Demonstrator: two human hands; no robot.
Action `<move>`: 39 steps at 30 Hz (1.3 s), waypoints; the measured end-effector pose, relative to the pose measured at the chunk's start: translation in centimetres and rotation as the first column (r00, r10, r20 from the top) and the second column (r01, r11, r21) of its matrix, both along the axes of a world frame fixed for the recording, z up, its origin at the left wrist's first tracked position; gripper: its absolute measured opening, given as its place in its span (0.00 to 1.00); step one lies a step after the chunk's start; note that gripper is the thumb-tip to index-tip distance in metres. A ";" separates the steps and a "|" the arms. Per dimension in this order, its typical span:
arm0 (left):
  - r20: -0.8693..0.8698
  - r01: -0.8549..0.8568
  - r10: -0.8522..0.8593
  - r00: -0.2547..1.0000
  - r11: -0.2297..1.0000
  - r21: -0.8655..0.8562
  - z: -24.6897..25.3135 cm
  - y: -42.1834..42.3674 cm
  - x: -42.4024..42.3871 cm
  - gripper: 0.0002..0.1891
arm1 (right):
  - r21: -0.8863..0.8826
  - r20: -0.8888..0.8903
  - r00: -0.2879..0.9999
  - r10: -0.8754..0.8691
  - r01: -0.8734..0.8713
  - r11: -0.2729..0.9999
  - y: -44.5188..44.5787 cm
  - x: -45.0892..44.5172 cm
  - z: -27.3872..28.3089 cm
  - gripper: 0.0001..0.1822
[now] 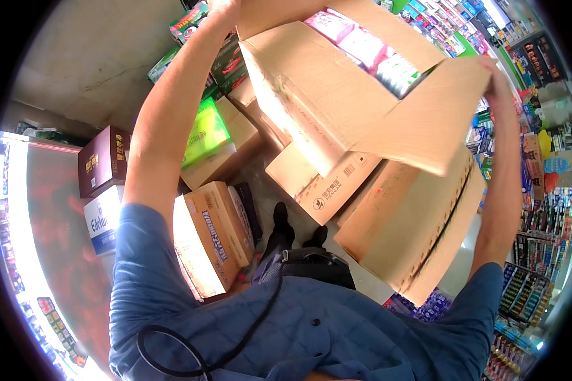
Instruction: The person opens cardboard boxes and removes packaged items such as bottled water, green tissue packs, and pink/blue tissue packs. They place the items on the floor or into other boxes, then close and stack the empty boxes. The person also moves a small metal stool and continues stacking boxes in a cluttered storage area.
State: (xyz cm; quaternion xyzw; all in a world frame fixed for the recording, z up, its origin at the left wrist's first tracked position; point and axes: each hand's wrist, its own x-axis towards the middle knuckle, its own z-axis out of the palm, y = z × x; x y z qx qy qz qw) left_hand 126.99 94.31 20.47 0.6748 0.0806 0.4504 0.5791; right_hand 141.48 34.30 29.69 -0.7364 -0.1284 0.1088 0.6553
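Observation:
A large open cardboard box (314,90) is before me, its flaps spread. Pink, white and green plastic-wrapped packs (362,43) fill its opening. At the top edge, my left hand (225,6) is at the raised far-left flap, its fingers partly cut off by the frame, so its grip cannot be told. My right hand (498,85) grips the corner of the right flap (424,114), which is slightly blurred. Beneath the open box lie a printed cardboard carton (329,185) and a larger carton (410,214) with a perforated edge.
Cartons (212,238) stand left of my feet, near a bright green pack (207,133). Farther left, a dark brown box (105,159) rests above a white and blue box (102,219). Shop shelves (529,276) with small goods line the right side. A black cable (262,324) hangs over my shirt.

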 end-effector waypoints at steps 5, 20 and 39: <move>-0.061 0.007 0.009 0.998 0.969 0.248 -11.7 6.8 6.0 0.10 | -0.013 -0.236 0.949 -0.210 0.213 0.977 7.6 4.5 -26.2 0.16; -0.716 0.039 0.035 0.697 0.996 0.086 -31.7 6.2 -2.1 0.22 | -0.147 -0.163 0.972 0.171 -0.195 0.970 27.2 -3.0 -36.3 0.31; -0.796 0.575 0.032 0.604 0.674 0.464 -31.5 -11.5 -1.1 0.13 | -0.612 0.351 0.869 0.349 -0.069 0.788 28.7 -2.4 -31.8 0.16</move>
